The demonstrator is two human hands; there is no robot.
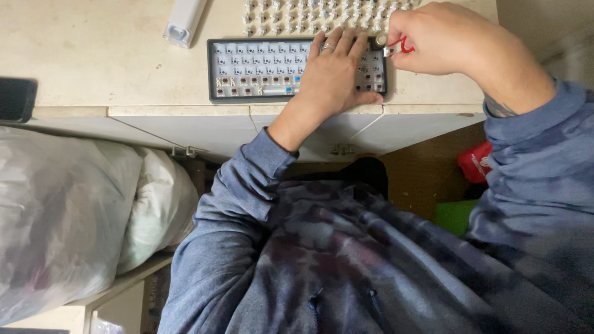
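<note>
Fingers of the right hand (442, 37) pinch a red-handled switch puller (401, 45) at the keyboard's (260, 68) right corner; the left hand (331, 77) lies flat, fingers spread, on its right end.

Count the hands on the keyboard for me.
1: the left hand rests flat on the keyboard. The right hand is beside its top right corner, holding a red tool.

Left hand (334, 77) flat on bare keyboard (260, 68), right hand (433, 37) pinching red puller (402, 44), loose switches (309, 15) behind
</note>
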